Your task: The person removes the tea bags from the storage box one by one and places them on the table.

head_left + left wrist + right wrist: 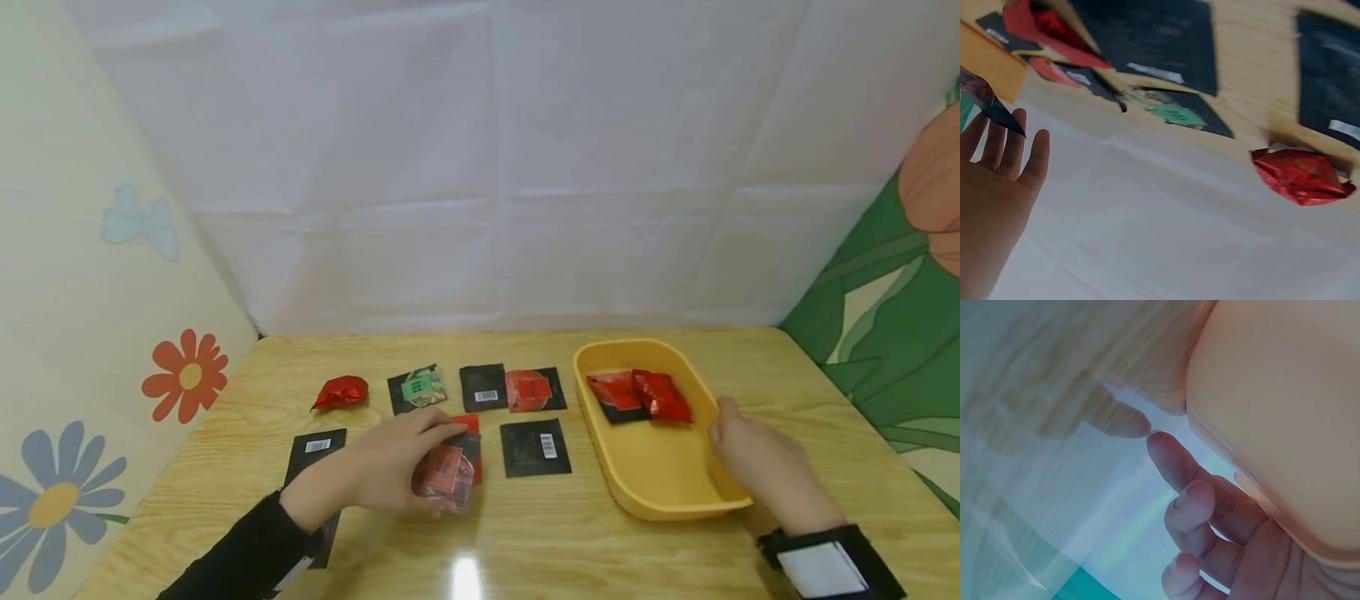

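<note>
My left hand holds a pink-and-black sachet over the table, its fingers behind it. In the left wrist view the sachet's dark corner shows beside the fingertips. A red packet lies partly hidden behind that hand. On the right, my right hand grips the side wall of a yellow tray. The right wrist view shows curled fingers by the tray's outer wall. Inside the tray lie a red-and-black sachet and a shiny red packet.
A crumpled red packet and a green-and-black sachet lie at the back left. Black sachets lie at the back, beside the tray and partly under the left forearm. A red-and-black sachet sits near the tray.
</note>
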{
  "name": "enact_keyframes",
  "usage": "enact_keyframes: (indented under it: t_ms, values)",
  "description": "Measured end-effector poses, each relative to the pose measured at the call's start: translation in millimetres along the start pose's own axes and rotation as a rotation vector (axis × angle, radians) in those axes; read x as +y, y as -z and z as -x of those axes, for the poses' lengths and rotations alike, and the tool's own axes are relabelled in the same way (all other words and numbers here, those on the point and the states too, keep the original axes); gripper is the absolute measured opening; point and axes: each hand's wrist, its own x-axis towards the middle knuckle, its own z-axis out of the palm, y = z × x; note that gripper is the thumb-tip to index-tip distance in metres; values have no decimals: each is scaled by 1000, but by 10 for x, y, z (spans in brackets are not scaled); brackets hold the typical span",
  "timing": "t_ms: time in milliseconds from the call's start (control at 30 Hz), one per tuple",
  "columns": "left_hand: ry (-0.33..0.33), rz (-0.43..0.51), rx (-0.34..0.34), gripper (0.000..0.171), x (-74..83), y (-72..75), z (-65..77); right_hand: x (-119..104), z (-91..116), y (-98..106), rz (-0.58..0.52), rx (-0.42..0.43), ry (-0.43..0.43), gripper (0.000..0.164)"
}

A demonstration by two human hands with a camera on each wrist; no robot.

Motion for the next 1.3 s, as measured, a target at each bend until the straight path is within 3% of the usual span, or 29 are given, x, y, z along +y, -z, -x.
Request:
enact_keyframes:
  t_ms: [300, 533, 900, 1300]
  values:
    - [102, 19, -68, 94, -90, -175, 458, 11, -18, -25, 3, 4, -5, 30]
    - [160, 6, -72, 96, -130, -292, 728, -2, -19, -26, -5, 4, -6, 27]
    - [237, 43, -130, 94, -156, -387, 795, -10, -22, -31, -2, -5, -11, 29]
    - [288, 81, -136, 95, -180, -433, 817, -9, -27, -4, -8, -24, -28, 30]
